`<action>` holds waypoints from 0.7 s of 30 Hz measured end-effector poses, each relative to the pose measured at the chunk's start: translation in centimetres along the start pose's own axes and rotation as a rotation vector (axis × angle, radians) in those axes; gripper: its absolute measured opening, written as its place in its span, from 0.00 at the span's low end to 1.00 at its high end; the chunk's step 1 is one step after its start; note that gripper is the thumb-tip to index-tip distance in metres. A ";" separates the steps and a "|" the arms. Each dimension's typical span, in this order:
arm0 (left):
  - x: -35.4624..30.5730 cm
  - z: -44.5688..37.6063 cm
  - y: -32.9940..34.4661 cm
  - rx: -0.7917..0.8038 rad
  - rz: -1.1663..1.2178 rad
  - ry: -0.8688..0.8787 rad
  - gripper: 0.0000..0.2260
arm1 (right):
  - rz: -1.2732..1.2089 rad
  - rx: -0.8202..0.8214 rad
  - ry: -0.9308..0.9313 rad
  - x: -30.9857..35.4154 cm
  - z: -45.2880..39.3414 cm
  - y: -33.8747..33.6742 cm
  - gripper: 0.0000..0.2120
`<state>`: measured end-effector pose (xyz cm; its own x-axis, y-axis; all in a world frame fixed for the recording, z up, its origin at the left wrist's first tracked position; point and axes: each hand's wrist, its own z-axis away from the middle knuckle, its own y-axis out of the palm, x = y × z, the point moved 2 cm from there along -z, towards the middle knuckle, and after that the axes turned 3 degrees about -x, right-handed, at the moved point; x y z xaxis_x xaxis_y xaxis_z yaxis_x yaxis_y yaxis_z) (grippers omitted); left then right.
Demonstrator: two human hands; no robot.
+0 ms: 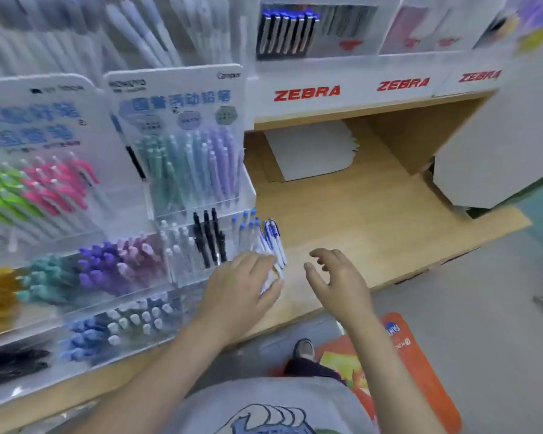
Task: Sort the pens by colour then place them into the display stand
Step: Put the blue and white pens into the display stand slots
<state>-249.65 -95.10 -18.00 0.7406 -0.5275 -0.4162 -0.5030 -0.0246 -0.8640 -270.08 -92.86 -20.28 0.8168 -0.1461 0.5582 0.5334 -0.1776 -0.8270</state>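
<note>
My left hand grips a bunch of white pens with blue clips at the right end of a clear acrylic display stand. The pens stick up and away from my fingers. In the stand's compartments next to them stand blue-topped white pens, black pens and pale white pens. My right hand hovers just right of the bunch over the wooden shelf, fingers loosely spread, holding nothing.
Further left the stand holds purple, pink, teal, yellow and blue pens. A taller display of pastel pencils rises behind. The wooden shelf runs right, with a white sheet at its back. An orange mat lies on the floor.
</note>
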 end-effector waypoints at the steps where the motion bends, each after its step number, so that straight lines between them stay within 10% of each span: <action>1: -1.5 -1.4 1.8 0.015 0.005 -0.003 0.17 | -0.021 0.036 0.008 -2.2 -1.4 -0.5 0.15; 13: -2.8 -12.2 17.2 0.194 -0.005 -0.753 0.32 | -0.219 0.551 0.095 -15.4 -17.0 2.7 0.19; 21: 1.7 -12.7 22.6 0.043 -0.209 -1.049 0.35 | 0.301 0.395 -0.341 -18.5 -21.1 9.0 0.34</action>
<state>-265.45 -107.28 -34.66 0.8336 0.4776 -0.2774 -0.3212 0.0107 -0.9469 -285.03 -112.26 -36.64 0.9342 0.1985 0.2965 0.2557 0.2072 -0.9443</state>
